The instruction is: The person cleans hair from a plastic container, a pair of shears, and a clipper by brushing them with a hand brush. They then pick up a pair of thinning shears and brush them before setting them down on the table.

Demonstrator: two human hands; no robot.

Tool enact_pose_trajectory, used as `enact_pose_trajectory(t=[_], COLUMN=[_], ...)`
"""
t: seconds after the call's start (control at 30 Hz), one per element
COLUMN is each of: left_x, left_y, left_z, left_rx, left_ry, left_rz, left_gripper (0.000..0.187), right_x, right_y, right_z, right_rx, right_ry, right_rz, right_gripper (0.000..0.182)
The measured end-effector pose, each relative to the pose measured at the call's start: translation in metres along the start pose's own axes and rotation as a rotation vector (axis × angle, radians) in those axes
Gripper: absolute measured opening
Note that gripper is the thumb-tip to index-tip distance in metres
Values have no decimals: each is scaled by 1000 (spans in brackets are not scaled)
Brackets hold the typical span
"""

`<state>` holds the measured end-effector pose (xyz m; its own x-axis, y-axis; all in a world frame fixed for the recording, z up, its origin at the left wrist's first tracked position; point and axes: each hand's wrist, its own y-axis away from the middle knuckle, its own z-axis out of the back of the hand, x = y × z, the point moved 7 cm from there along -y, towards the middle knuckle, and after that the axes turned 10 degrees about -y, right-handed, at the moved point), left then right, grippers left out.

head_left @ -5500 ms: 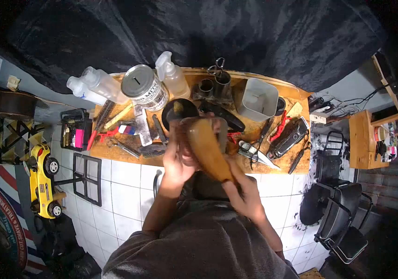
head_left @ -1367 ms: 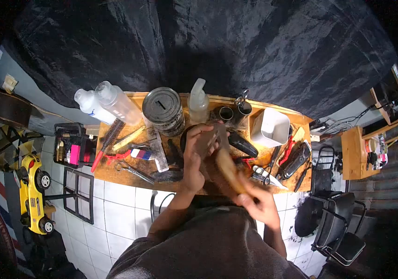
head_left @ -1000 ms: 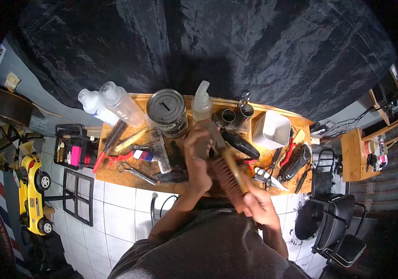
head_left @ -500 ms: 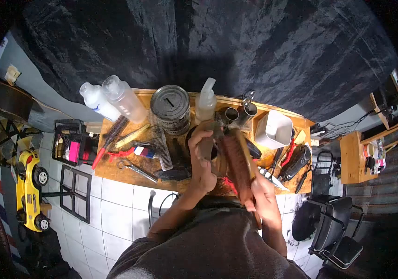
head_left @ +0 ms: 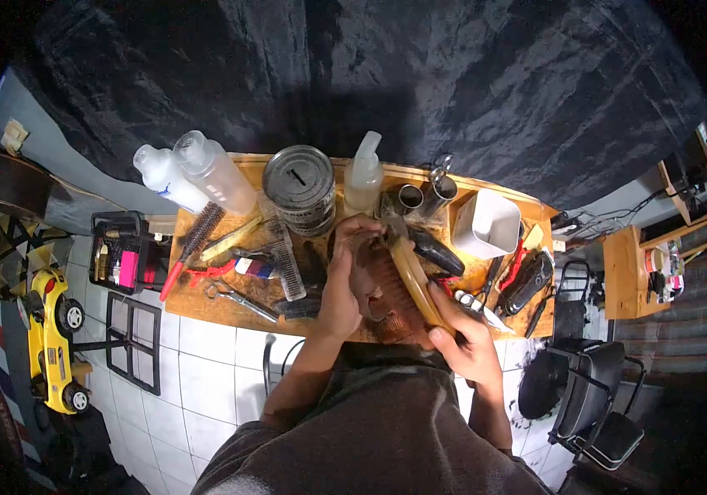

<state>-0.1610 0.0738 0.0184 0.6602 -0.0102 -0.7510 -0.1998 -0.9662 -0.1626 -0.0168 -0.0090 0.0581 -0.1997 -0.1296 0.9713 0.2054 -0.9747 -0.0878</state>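
the right hand (head_left: 467,337) is gripping the near end of a long wooden brush (head_left: 407,285), its fingers curling around the pale handle, and the brush is slanting up and away over the middle of the wooden shelf (head_left: 205,301), with its brown bristles facing left toward the other hand. the left hand (head_left: 345,276) is closing around a small dark object (head_left: 367,272) pressed against those bristles; the object is mostly hidden by the fingers, so what it is cannot be told. both hands are meeting just above the shelf's front edge, over the person's dark grey top (head_left: 378,437). around them the shelf is crowding with tools: a round tin with a coin slot (head_left: 297,186) is standing just behind the left hand, a spray bottle (head_left: 363,175) is standing beside it, and two clear bottles (head_left: 192,175) are leaning at the far left corner. a white comb (head_left: 282,257) and a pair of scissors (head_left: 239,299) are lying to the left of the hands, next to a red-handled round brush (head_left: 190,250). to the right a white square cup (head_left: 485,224) is standing upright, with a black clipper (head_left: 527,280) lying near it. a black cloth (head_left: 370,74) is hanging behind the shelf, and a yellow toy car (head_left: 49,340) is sitting on the tiled floor far to the left.
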Motion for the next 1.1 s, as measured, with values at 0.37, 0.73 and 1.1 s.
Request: enact_pose_trajectory(t=[0.37,0.73,1.1], left_x=[6,-1,-2], left_y=[10,13,5], left_z=[2,-8,-12], left_rx=[-4,-31,-8], left_ry=[40,-7,-55], left_rz=[199,138,205], left_gripper=[46,39,49], right_x=[-17,-13,-42], right_y=[11,27,42], right_z=[25,16,22], right_rx=[-29,33,122], right_ry=[115,109,-187], right_rz=[120,178,-124], right_gripper=[49,49,47])
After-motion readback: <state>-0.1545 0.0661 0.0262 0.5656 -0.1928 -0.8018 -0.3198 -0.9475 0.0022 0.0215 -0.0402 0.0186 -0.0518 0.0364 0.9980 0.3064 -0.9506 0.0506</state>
